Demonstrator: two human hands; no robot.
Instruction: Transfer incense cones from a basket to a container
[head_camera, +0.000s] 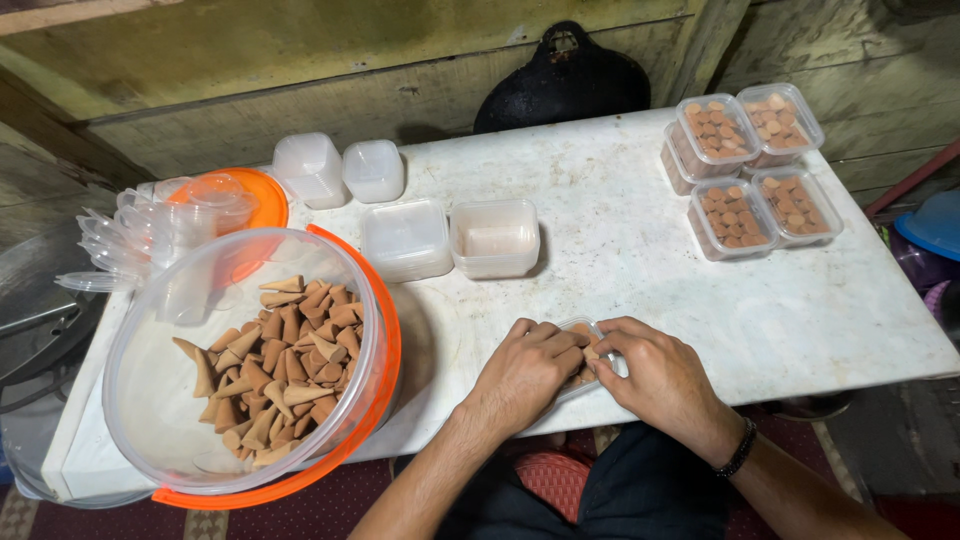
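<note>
Fingers of both hands pinch a small clear box (583, 352) near the table's front edge (700, 395).

small clear box (590, 345) at the table's (620, 250) near edge mostly covered by left hand (525, 372) and right hand (660, 380); contents barely seen. blue tub (935, 225) cut by right edge. stacked lids (120, 245) blurred together.

A small clear plastic box (585, 352), partly filled with brown cones, lies at the table's near edge.
</note>
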